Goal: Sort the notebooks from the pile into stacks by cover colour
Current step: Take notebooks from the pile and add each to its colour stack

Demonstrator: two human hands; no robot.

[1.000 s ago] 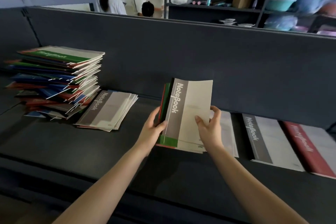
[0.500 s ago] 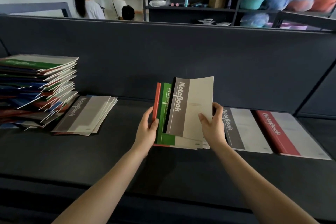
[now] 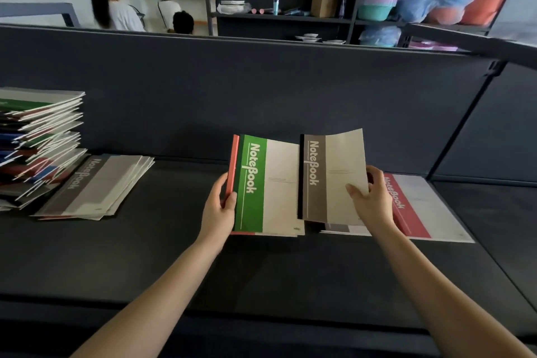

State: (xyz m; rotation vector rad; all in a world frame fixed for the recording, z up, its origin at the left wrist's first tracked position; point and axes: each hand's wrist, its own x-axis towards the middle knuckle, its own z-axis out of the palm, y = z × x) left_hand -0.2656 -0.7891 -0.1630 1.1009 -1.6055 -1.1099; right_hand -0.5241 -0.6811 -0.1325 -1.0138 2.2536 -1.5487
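light: dim foreground, bright background | shadows: soft | focus: background slightly blurred | edges: wide-angle bowing

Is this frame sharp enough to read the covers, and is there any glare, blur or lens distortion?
Head view: lettering on the green notebook and grey notebook reads sharply, no glare on either; head view: the partition top edge bows slightly with wide-angle distortion, people behind it are blurred, the pile is cropped at left.

Two hands, three held notebooks, one tall pile, three flat stacks
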